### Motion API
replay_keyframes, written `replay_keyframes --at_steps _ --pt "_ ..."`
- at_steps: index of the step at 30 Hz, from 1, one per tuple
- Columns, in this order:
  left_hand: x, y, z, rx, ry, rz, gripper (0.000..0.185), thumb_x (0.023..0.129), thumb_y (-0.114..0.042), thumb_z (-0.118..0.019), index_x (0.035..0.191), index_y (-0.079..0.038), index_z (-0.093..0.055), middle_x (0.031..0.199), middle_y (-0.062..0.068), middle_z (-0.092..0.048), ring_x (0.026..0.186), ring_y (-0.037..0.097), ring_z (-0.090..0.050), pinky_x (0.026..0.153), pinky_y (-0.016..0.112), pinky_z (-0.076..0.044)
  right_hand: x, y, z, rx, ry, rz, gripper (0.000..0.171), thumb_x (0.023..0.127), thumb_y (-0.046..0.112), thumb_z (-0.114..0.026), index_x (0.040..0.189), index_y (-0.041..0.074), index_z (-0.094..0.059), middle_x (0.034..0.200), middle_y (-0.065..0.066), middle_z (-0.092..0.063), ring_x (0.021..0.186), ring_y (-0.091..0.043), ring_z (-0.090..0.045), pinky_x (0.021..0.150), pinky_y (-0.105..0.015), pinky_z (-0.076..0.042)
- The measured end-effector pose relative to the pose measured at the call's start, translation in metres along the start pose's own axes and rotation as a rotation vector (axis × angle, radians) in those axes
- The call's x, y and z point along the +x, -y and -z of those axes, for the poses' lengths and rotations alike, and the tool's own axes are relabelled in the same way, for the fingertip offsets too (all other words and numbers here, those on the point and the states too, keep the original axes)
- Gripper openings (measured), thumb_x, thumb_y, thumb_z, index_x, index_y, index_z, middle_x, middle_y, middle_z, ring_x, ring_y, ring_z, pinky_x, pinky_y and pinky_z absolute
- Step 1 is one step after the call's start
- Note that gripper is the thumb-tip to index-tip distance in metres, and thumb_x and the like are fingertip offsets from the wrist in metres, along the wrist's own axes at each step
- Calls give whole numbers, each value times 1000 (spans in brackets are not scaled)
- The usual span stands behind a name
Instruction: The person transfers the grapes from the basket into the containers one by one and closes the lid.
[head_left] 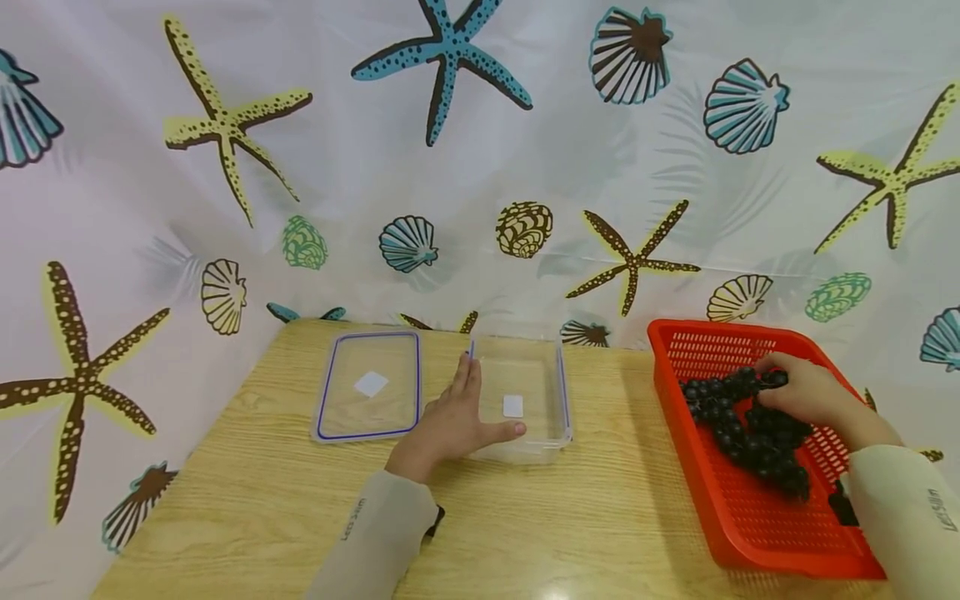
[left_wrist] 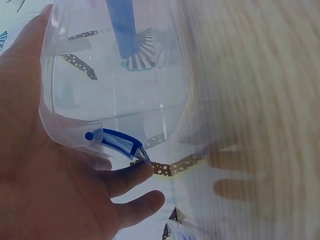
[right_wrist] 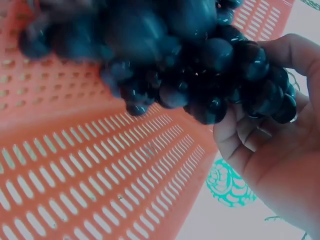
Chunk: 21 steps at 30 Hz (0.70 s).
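Note:
A clear plastic food container [head_left: 525, 387] with a blue edge stands on the table. My left hand [head_left: 455, 417] rests at its near left corner, with the fingers extended along the left side and the thumb across the front rim. In the left wrist view, the fingertips touch a blue-edged side clip [left_wrist: 120, 142]. My right hand [head_left: 802, 392] is over the red basket, gripping a bunch of dark grapes [head_left: 750, 425] by its upper end. Close up, the right wrist view has the grapes [right_wrist: 215, 65] against fingers and thumb; some fingertips are hidden behind them.
A clear lid [head_left: 367, 387] with a blue seal lies left of the container. The red perforated basket [head_left: 712, 508] stands at the right of the wooden table [head_left: 607, 500]. Behind hangs a white curtain [head_left: 480, 175] printed with shells and starfish.

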<state>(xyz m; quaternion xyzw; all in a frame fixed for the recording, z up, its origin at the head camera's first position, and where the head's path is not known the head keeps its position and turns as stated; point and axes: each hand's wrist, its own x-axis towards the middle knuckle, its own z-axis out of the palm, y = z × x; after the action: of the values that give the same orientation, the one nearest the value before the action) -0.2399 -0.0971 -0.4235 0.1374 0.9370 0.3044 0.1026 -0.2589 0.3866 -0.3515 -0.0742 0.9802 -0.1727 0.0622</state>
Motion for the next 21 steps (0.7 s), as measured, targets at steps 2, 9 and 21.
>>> replay_keyframes --at_steps 2,9,21 --pt "0 0 0 0 1 -1 126 83 -76 -64 161 -9 8 167 10 17 146 50 -18 114 63 -20 -4 0 5 16 -8 -3 50 93 19 -66 132 -7 -52 118 -33 -56 75 -30 -52 67 -46 -43" --pt "0 0 1 0 1 -3 125 83 -75 -64 161 -8 8 166 9 19 146 51 -17 114 64 -20 -13 -7 18 115 -64 -13 52 97 19 -64 139 -7 -46 129 -42 -48 100 -47 -56 82 -60 -49" --pt "1 0 1 -13 3 -9 124 84 -73 -65 161 -8 9 166 10 18 148 48 -16 113 65 -20 -25 -7 20 368 -143 -48 58 103 21 -56 150 -5 -32 142 -42 -33 109 -50 -48 78 -49 -49"
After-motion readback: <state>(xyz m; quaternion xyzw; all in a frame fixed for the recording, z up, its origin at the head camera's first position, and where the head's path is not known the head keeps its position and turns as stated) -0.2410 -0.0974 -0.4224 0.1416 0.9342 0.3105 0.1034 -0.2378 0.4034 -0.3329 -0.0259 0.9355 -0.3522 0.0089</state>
